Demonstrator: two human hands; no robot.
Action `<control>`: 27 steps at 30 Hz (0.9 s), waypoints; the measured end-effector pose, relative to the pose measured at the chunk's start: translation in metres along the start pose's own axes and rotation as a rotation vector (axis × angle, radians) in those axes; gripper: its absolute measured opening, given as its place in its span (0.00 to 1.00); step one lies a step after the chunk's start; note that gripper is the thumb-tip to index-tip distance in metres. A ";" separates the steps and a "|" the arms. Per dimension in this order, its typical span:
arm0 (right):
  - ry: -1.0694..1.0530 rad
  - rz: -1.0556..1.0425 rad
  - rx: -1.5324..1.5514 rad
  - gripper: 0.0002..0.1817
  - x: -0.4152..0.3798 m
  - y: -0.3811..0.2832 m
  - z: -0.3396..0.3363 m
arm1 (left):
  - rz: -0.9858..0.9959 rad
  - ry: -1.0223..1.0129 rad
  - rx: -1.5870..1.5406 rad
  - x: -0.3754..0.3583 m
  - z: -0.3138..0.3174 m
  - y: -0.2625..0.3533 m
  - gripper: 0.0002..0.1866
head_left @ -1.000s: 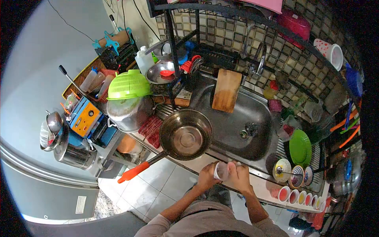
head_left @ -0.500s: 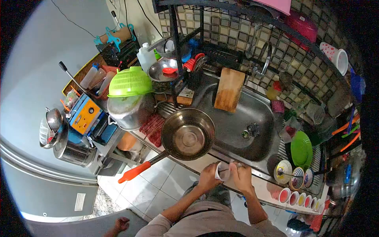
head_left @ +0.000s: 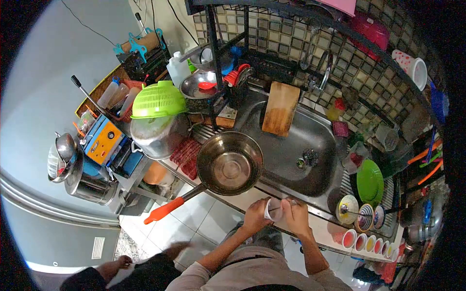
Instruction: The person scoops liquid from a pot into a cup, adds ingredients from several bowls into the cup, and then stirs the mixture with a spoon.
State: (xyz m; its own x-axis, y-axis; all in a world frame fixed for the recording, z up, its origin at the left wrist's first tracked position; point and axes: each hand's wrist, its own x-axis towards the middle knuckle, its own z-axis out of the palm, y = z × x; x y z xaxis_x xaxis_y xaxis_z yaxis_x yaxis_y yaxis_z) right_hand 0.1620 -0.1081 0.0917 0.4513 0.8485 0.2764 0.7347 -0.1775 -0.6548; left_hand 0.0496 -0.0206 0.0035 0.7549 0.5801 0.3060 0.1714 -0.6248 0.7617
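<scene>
Holding a small clear cup [head_left: 273, 211] with both hands at the front edge of the sink [head_left: 291, 150], over the counter lip so drips stay off the floor, I'd guess. My left hand [head_left: 254, 218] wraps the cup's side, fingers curled shut around it; my right hand [head_left: 294, 218] closes on the other side, fingertips pinched at the rim. Whether anything is inside the cup I cannot tell.

Going left to right, all relative to the sink. Far left: two stacked steel pots [head_left: 73, 169], then one orange-and-blue box appliance [head_left: 104, 143]. Nearer left: one green colander [head_left: 159, 100] turned upside down on one big steel pot [head_left: 158, 136], likely left to drain. Just left of the sink: one red cloth [head_left: 187, 157] and one steel pan [head_left: 229, 163] with an orange handle [head_left: 165, 211] sticking out past the counter edge. Inside the sink at the back: one wooden cutting board [head_left: 279, 109] leaning upright, probably drying. One tap [head_left: 323, 72] above it. Right of the sink: one green plate [head_left: 370, 182] standing on edge, three patterned small bowls [head_left: 361, 216], and a row of about five little cups [head_left: 371, 242] at the front right.

Bottom left, well away from the sink: another person's hand and dark sleeve [head_left: 119, 266], touching nothing of mine.
</scene>
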 end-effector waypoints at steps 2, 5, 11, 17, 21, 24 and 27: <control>-0.040 0.082 0.090 0.18 -0.004 0.005 0.001 | 0.011 0.007 0.018 -0.001 -0.001 0.002 0.37; -0.061 0.080 0.043 0.18 -0.002 -0.003 -0.002 | 0.005 -0.006 0.035 -0.002 0.002 -0.002 0.36; -0.053 0.071 0.014 0.17 -0.004 0.000 -0.003 | -0.062 -0.058 -0.013 -0.002 0.004 -0.004 0.35; -0.002 0.100 0.143 0.17 -0.004 -0.006 -0.005 | -0.019 -0.023 -0.002 -0.003 0.005 -0.004 0.35; 0.031 0.030 0.099 0.17 -0.008 -0.002 -0.001 | 0.005 -0.040 0.038 -0.001 0.002 -0.001 0.36; -0.067 0.230 0.160 0.17 -0.012 0.000 -0.003 | 0.017 -0.066 0.006 -0.002 0.000 -0.001 0.36; -0.085 0.113 0.063 0.17 -0.012 -0.004 -0.004 | -0.041 -0.067 0.024 -0.004 0.005 -0.005 0.37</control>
State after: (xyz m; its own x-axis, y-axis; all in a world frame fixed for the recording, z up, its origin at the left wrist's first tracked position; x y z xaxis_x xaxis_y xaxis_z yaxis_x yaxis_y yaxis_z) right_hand 0.1558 -0.1201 0.0940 0.4826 0.8646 0.1396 0.6471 -0.2446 -0.7221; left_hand 0.0491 -0.0223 -0.0041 0.7873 0.5697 0.2360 0.2173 -0.6144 0.7585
